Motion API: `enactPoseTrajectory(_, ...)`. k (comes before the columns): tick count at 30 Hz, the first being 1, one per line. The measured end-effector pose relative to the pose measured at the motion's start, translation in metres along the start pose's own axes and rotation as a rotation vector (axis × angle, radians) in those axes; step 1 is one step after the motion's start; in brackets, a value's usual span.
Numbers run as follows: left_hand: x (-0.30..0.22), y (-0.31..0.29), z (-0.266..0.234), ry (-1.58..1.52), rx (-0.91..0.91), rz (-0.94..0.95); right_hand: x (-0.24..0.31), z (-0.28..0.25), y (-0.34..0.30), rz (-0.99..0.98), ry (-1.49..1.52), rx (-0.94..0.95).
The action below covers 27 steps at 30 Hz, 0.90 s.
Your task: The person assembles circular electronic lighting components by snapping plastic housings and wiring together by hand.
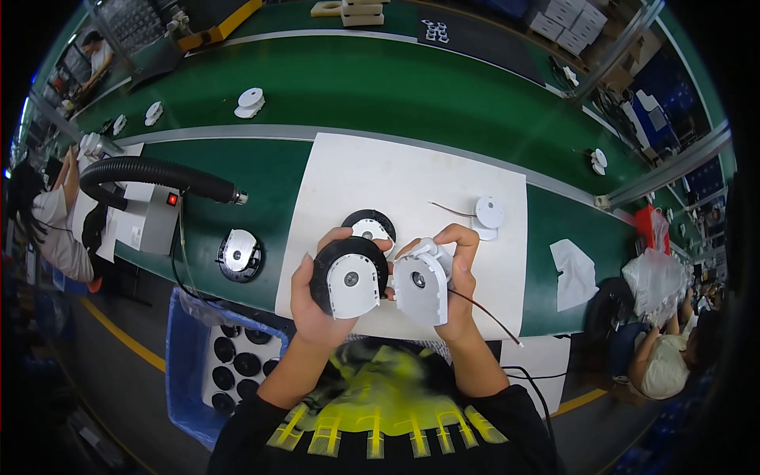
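My left hand is closed around a black round housing with a white face plate, tilted up toward me. In my right hand is a white housing part with a flat rounded face, a dark centre hole and a thin wire trailing to the right. The two parts are held close side by side above a white sheet. Just behind my left hand, another black-and-white housing lies on the sheet, partly hidden. A white round part with a wire rests at the sheet's right.
A black flexible hose arches from a grey box at left, beside another housing. A blue-lined bin holds several black discs. Behind runs a green conveyor with white parts. A white cloth lies right. Other people sit on both sides.
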<state>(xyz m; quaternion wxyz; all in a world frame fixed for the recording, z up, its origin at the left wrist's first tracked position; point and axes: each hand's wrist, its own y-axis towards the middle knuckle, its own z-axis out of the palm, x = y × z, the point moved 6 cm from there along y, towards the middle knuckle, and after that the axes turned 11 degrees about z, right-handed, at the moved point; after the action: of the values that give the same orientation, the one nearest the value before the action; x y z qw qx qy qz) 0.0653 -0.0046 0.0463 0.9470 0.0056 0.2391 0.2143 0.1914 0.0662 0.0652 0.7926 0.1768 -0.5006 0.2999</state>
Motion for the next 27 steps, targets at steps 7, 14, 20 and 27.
enactPoseTrajectory(7, -0.003, 0.0, 0.0, -0.016, 0.015, -0.005, 0.003, 0.005, 0.001, 0.015, -0.013, 0.053)
enactPoseTrajectory(14, -0.002, -0.001, -0.002, -0.018, -0.009, -0.022, 0.008, 0.01, 0.001, 0.025, -0.073, -0.029)
enactPoseTrajectory(20, 0.001, -0.001, -0.001, -0.01, -0.032, -0.023, 0.005, 0.004, 0.0, 0.037, -0.114, -0.004)
enactPoseTrajectory(27, 0.003, 0.001, 0.008, 0.023, -0.008, 0.017, -0.002, -0.001, 0.004, 0.052, 0.207, 0.029)
